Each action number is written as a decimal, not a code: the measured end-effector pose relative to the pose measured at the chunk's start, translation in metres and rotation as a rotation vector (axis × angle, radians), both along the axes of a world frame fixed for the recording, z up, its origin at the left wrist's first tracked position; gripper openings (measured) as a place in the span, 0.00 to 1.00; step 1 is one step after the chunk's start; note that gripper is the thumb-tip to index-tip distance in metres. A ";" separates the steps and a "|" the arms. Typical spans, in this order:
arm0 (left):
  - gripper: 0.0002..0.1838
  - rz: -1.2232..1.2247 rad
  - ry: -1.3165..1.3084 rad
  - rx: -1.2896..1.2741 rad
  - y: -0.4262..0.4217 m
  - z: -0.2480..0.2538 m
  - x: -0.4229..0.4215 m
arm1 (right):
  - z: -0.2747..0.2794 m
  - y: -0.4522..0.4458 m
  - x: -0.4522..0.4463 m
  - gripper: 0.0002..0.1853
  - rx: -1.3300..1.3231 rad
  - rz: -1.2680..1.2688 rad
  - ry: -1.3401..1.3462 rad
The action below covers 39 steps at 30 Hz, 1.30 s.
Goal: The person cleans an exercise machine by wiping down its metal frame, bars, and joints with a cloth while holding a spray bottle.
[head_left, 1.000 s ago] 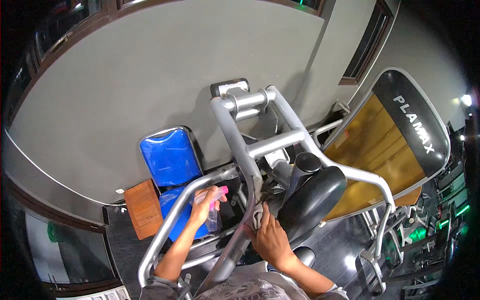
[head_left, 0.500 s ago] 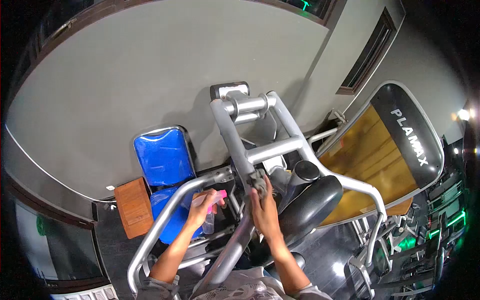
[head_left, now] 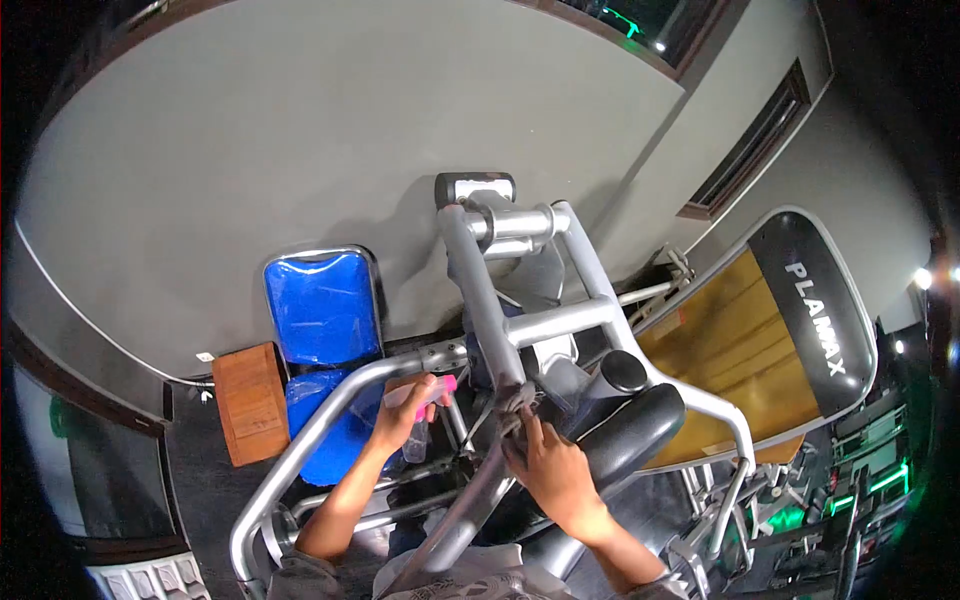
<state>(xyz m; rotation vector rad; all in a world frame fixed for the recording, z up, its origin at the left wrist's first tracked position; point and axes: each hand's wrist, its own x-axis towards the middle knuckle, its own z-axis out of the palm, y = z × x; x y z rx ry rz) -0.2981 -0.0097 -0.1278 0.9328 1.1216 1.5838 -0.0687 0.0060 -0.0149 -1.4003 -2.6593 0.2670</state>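
Observation:
My left hand (head_left: 402, 412) is wrapped round a clear spray bottle (head_left: 416, 440) with a pink nozzle, held left of the machine's main bar. With my right hand (head_left: 552, 470) I press a dark grey cloth (head_left: 514, 400) against the silver tube frame (head_left: 484, 290) of a gym machine. The cloth lies bunched around the tube where it bends, and my fingers partly cover it. Just right of that hand is the machine's black padded cushion (head_left: 630, 430). A black-capped cylinder (head_left: 624, 372) stands beside the cushion.
A blue chair (head_left: 322, 310) and a brown wooden box (head_left: 250, 405) stand at left by the grey wall (head_left: 300, 130). A curved silver handle bar (head_left: 300, 440) passes left of my left arm. At right is a panel marked PLAMAX (head_left: 815, 310), with more gym equipment behind.
My right hand and the cloth have slid a little down the tube, and that hand has turned so its back shows more. My left hand still holds the bottle. The view has shifted slightly.

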 end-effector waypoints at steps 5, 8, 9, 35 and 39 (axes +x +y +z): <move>0.26 0.041 0.021 0.000 -0.008 0.010 -0.005 | 0.027 0.024 -0.006 0.26 0.085 0.439 -0.154; 0.25 0.085 -0.029 0.006 -0.009 0.006 -0.006 | 0.004 0.070 -0.022 0.23 0.097 0.727 -0.258; 0.25 0.090 -0.028 0.008 -0.009 0.005 -0.008 | 0.000 0.083 -0.029 0.23 0.100 0.731 -0.257; 0.25 0.142 0.061 -0.014 0.032 0.029 -0.005 | 0.005 0.206 -0.070 0.26 0.188 0.747 -0.133; 0.23 0.184 0.067 -0.021 0.040 0.037 -0.004 | 0.001 0.198 -0.068 0.27 0.115 0.526 -0.020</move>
